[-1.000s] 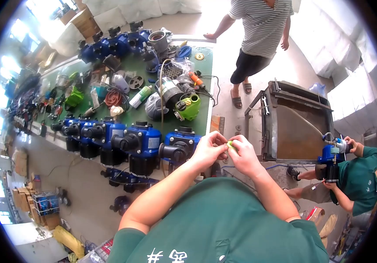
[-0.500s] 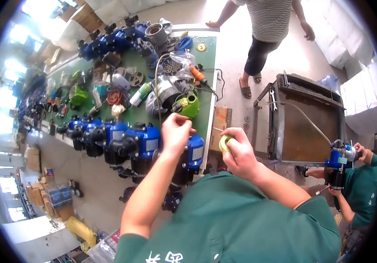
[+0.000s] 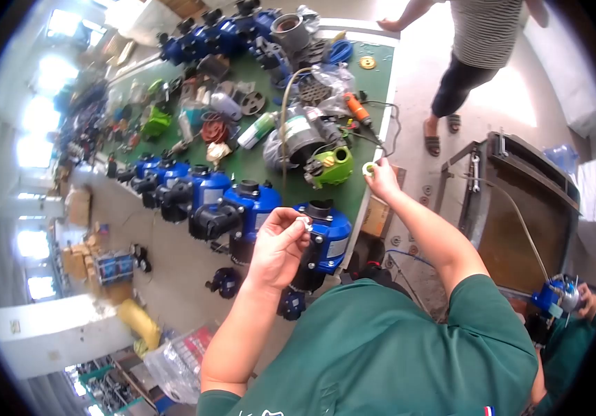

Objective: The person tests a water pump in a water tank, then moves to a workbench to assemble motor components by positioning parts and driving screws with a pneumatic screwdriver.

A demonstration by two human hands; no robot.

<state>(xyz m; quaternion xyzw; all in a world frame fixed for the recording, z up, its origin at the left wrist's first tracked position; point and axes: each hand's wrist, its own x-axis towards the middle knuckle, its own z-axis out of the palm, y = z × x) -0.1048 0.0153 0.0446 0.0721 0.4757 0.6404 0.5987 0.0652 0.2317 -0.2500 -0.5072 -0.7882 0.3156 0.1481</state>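
My left hand (image 3: 278,249) is closed in a pinch around a small whitish piece (image 3: 305,222), whose kind I cannot make out. It is in front of the nearest blue pump (image 3: 332,239) in the row along the table edge. My right hand (image 3: 384,182) reaches out to the table's right edge, with its fingers closed on a small pale green roll of tape (image 3: 368,168). Just left of that roll, a bright green pump housing (image 3: 332,168) lies on the green table (image 3: 242,159).
An orange power tool (image 3: 357,109) with a black cord lies near the table's right edge. Beyond it stands a person in a striped shirt (image 3: 485,31). A metal tank (image 3: 520,208) is at the right, where another person's hand (image 3: 589,301) holds a blue pump.
My right hand has moved forward to the table edge with the tape roll. The left hand is lower and now shows a whitish piece. The view has shifted, and the standing person appears further right.
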